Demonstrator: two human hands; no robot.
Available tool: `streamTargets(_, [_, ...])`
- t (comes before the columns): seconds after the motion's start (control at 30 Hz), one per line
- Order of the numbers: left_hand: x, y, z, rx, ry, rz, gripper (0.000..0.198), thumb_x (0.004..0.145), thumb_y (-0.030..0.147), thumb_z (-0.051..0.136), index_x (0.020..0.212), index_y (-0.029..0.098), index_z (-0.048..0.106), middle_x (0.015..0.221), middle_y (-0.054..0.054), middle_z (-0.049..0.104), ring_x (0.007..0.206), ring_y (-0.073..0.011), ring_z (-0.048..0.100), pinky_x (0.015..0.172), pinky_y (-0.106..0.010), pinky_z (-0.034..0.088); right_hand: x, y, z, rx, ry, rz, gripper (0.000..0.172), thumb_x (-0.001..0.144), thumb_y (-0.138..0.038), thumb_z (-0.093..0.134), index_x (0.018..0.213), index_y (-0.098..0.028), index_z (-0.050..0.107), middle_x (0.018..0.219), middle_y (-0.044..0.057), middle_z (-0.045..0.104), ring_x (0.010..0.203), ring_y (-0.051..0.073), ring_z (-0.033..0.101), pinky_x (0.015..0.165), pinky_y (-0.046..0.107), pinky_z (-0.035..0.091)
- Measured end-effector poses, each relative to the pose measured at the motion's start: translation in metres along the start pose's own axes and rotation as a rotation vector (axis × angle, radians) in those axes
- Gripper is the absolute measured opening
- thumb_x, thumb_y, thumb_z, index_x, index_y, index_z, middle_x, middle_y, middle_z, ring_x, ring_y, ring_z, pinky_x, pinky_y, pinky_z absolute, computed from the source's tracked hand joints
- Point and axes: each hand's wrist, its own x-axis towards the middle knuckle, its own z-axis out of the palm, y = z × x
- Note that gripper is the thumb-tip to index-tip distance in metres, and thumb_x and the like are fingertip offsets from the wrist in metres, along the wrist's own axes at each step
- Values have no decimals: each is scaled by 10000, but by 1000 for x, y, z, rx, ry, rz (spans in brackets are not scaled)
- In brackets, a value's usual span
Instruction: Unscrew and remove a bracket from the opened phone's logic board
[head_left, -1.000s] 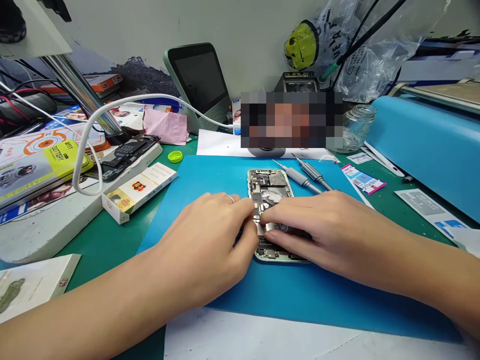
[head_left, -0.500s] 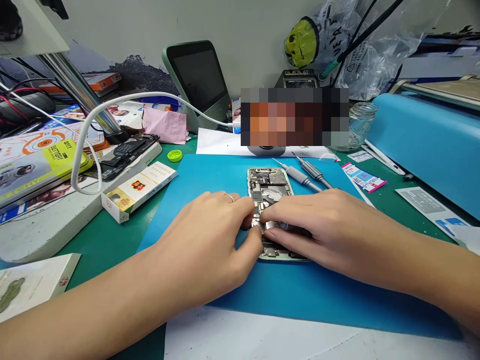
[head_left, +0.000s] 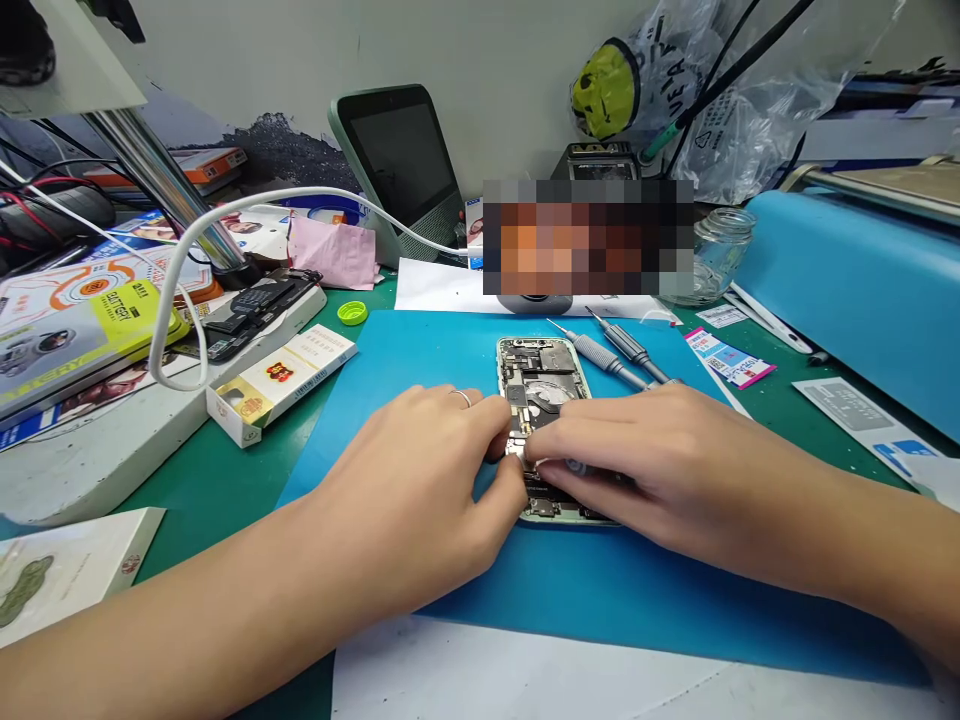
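Note:
An opened smartphone (head_left: 546, 372) lies face up on a blue mat, its circuit boards and a round coil exposed. My left hand (head_left: 442, 480), with a ring on one finger, is closed at the phone's left edge. Its curled forefinger and thumb rest on the lower half; anything between them is hidden. My right hand (head_left: 652, 460) reaches over from the other side, forefinger and thumb pinched close to my left fingertips. A small round grey end shows between its fingers, but I cannot make out what it belongs to. Two grey screwdrivers (head_left: 611, 358) lie just beyond the right hand.
Left of the blue mat (head_left: 420, 345) are a small white box (head_left: 289, 380), a green cap (head_left: 352, 313) and a battery package (head_left: 75, 335). A white cable (head_left: 262, 197) arches above them. Behind stand a smart display (head_left: 405, 150) and a glass jar (head_left: 724, 245).
The view has shifted slightly. My right fingers have moved a little to the right and down over the phone, showing more of the coil. My left hand is nearly still.

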Motion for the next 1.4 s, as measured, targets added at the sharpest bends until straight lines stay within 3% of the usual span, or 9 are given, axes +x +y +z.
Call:
streamTargets(0.2, [0, 1, 1, -10, -16, 2, 186, 994, 301, 471, 811, 268, 464, 826, 4, 588, 774, -229, 505, 698, -403, 286, 0, -3, -2, -42, 29, -85, 260, 1101, -144, 545, 1016, -176, 789, 796, -1, 724, 644, 135, 600, 560, 270, 356])
streamTargets(0.4, [-1, 0, 2, -21, -10, -5, 198, 993, 306, 467, 800, 267, 447, 824, 1, 587, 779, -233, 507, 704, -400, 286, 0, -4, -6, -12, -13, -72, 228, 1094, -146, 568, 1032, -166, 786, 829, 1, 729, 686, 133, 622, 612, 263, 399])
streamTargets(0.83, [1, -3, 5, -62, 14, 19, 214, 999, 310, 466, 791, 261, 470, 799, 12, 578, 750, -218, 481, 679, -397, 266, -2, -3, 1, -74, 10, -69, 215, 1064, -130, 605, 881, -173, 710, 727, -19, 690, 598, 128, 562, 556, 266, 359])
streamTargets(0.97, [-2, -3, 5, -83, 102, 55, 195, 1003, 301, 461, 814, 259, 486, 811, 16, 568, 764, -212, 488, 681, -381, 290, -3, -4, 0, -105, 61, -79, 255, 1089, -154, 565, 894, -174, 729, 728, -20, 693, 600, 129, 554, 551, 276, 349])
streamTargets(1.13, [-5, -1, 2, -199, 252, 199, 133, 995, 220, 509, 950, 241, 632, 876, 35, 622, 826, -164, 555, 733, -332, 370, -4, -2, -4, -75, 143, -80, 216, 1095, -155, 559, 932, -187, 697, 735, -45, 671, 592, 106, 518, 566, 243, 355])
streamTargets(1.4, [-2, 1, 1, -358, 178, 177, 194, 1007, 215, 546, 866, 240, 676, 824, 66, 655, 789, -108, 574, 709, -277, 386, -7, 3, -6, -44, 197, -109, 162, 1100, -165, 568, 1002, -183, 695, 818, -24, 728, 659, 95, 590, 609, 215, 407])
